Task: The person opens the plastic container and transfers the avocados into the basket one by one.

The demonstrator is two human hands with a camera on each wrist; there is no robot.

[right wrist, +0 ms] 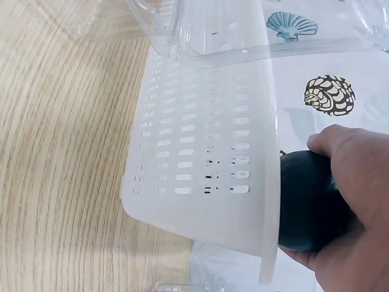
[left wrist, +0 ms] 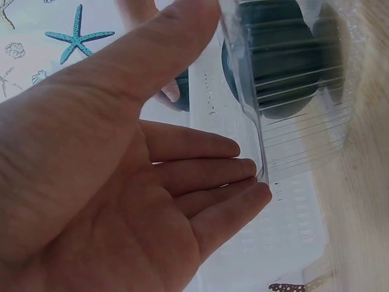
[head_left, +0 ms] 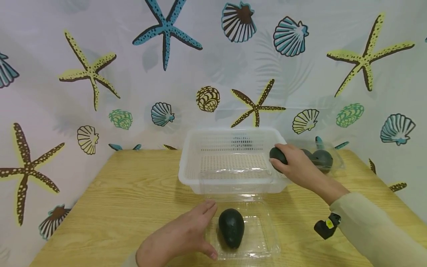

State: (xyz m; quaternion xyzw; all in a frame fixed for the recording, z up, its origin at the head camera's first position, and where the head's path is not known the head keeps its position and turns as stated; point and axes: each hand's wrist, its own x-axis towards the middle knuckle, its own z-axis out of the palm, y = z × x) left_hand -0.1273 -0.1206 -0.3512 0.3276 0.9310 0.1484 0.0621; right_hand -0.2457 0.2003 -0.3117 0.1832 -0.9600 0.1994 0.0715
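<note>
My right hand grips a dark green avocado at the right rim of a white perforated plastic basket. The right wrist view shows this avocado beside the basket's rim, fingers and thumb around it. Near me, a clear plastic clamshell box stands with its lid raised against the basket's front. One avocado lies inside it. My left hand is at the box's left side, fingers extended; in the left wrist view its fingertips are right at the clear rim.
Behind my right hand, another clear box holds dark avocados at the back right of the wooden table. A cloth printed with starfish and shells hangs behind the table. A small black device shows below my right sleeve.
</note>
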